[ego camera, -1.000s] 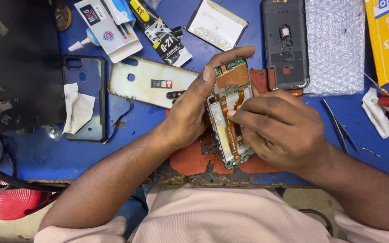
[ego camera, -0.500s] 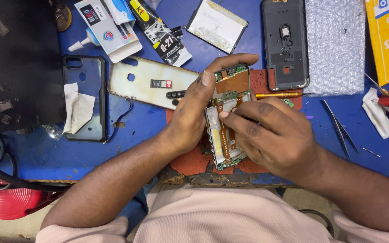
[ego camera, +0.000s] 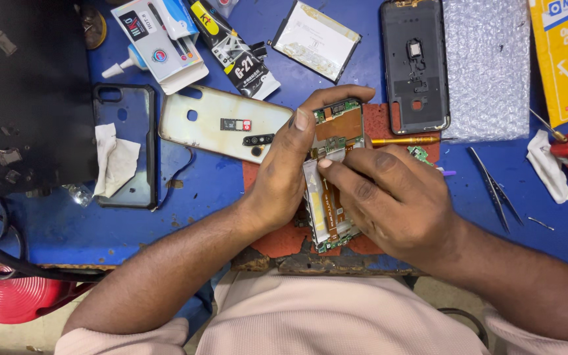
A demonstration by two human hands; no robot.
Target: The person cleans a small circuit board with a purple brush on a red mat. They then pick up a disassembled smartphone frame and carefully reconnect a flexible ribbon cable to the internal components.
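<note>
Since a moment ago the right hand (ego camera: 396, 197) has slid a little lower on the opened phone (ego camera: 332, 177), its fingertips (ego camera: 327, 162) now pressing the pale strip just under the copper-coloured shield, while the left hand (ego camera: 290, 171) stays curled around the phone's left edge, index finger hooked over the top. Seen from the head camera, the phone lies on a worn red mat (ego camera: 389, 125) at the near edge of the blue desk (ego camera: 205, 197), its green circuit boards and orange ribbon cable bare. The left grip is closed on the phone's frame; the right grip is narrow, fingers bunched on the strip, though I cannot tell whether it pinches anything. Just beside the left hand lies a cream back cover (ego camera: 221, 125), smooth and scuffed. A dark phone frame (ego camera: 415, 66) rests beyond, next to crinkled bubble wrap (ego camera: 484, 66). Slim steel tweezers (ego camera: 491, 187) lie right of the right hand.
</note>
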